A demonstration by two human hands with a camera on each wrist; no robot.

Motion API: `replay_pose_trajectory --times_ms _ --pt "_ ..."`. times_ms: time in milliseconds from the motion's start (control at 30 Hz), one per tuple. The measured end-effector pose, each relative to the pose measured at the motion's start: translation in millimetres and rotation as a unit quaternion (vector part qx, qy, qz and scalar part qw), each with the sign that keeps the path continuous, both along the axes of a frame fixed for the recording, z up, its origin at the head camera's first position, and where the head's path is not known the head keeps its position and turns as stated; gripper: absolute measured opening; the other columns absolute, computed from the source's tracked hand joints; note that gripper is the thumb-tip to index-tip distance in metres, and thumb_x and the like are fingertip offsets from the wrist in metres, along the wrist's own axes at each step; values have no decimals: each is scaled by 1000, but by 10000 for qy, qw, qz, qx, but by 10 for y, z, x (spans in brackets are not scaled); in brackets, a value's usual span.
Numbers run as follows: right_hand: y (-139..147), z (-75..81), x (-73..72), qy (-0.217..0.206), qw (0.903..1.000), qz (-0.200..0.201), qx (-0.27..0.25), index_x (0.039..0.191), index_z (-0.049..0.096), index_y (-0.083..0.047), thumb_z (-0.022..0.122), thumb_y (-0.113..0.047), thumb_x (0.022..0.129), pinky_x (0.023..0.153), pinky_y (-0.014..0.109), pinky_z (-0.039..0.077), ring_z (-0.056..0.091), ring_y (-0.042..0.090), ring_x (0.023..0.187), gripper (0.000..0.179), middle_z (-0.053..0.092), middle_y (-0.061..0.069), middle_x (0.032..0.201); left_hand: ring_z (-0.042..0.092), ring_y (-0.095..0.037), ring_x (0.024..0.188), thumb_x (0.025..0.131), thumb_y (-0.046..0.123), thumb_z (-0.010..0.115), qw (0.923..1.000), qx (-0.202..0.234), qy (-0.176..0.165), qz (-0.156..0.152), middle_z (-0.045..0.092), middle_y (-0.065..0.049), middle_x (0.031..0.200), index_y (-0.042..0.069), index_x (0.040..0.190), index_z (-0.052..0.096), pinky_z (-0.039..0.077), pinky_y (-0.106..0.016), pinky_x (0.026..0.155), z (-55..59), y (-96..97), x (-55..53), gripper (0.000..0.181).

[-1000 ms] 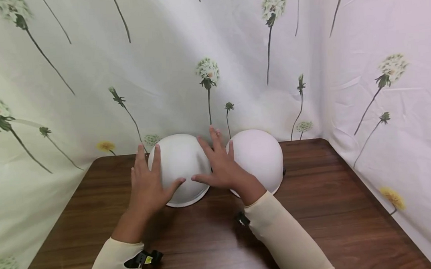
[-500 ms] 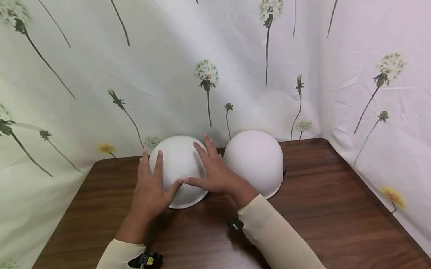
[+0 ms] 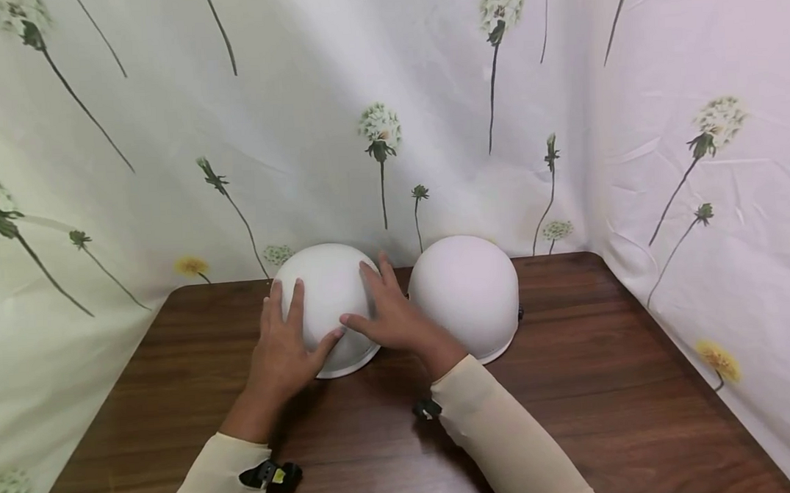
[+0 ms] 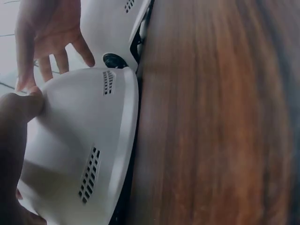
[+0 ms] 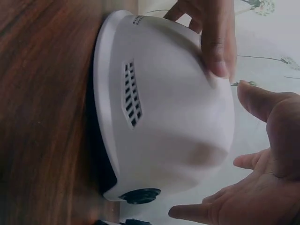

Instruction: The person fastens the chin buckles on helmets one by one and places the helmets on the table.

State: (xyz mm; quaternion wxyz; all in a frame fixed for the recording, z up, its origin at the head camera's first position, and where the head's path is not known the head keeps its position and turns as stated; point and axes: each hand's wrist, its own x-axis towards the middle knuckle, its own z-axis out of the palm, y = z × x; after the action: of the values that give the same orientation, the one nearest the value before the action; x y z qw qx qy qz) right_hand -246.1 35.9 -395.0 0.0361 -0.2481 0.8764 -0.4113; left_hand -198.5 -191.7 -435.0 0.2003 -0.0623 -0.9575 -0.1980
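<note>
Two white helmets stand dome-up side by side on a brown wooden table (image 3: 404, 459). At the left helmet (image 3: 323, 279), my left hand (image 3: 283, 354) rests on the left and near side with fingers spread and its thumb on the shell. My right hand (image 3: 394, 316) is at the same helmet's right side with fingers extended; in the right wrist view that hand (image 5: 262, 187) looks slightly apart from the shell. Slotted vents (image 4: 89, 176) and a round black knob (image 5: 140, 195) show low on this helmet. The right helmet (image 3: 466, 295) is untouched, behind my right forearm.
A white cloth (image 3: 284, 134) printed with dandelions hangs behind the table and along its sides. Both helmets stand close to the table's back edge. Black wrist cameras, the left one (image 3: 272, 475) among them, sit at my sleeves.
My right hand has moved left, from in front of the right helmet to the left helmet's side. My left hand has shifted slightly right. Both helmets stay about where they were.
</note>
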Motion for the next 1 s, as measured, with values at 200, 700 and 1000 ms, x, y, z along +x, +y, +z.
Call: replay_pose_trajectory --times_ms 200,700,1000 --pt "-53 -47 -4 -108 9995 165 240 178 10 -21 72 -46 105 132 58 33 14 37 172 99 -6 17 185 19 -66 160 97 56 76 9999 -60 -95 12 6 -31 180 7 175 17 50 -84 96 3 8 9 110" --pt "-80 -139 -2 54 9998 -146 76 177 17 -26 74 -43 104 129 61 36 25 43 168 95 6 22 184 7 -69 161 87 57 89 9994 231 -170 -191 -5 -29 181 10 177 7 44 -87 101 -51 14 -9 130" --pt "-127 -152 14 161 9996 -216 97 177 17 -27 75 -39 104 129 61 38 25 42 168 94 5 21 184 15 -67 161 81 49 96 9982 451 304 -252 7 -35 179 1 174 20 45 -85 101 -41 42 21 129"
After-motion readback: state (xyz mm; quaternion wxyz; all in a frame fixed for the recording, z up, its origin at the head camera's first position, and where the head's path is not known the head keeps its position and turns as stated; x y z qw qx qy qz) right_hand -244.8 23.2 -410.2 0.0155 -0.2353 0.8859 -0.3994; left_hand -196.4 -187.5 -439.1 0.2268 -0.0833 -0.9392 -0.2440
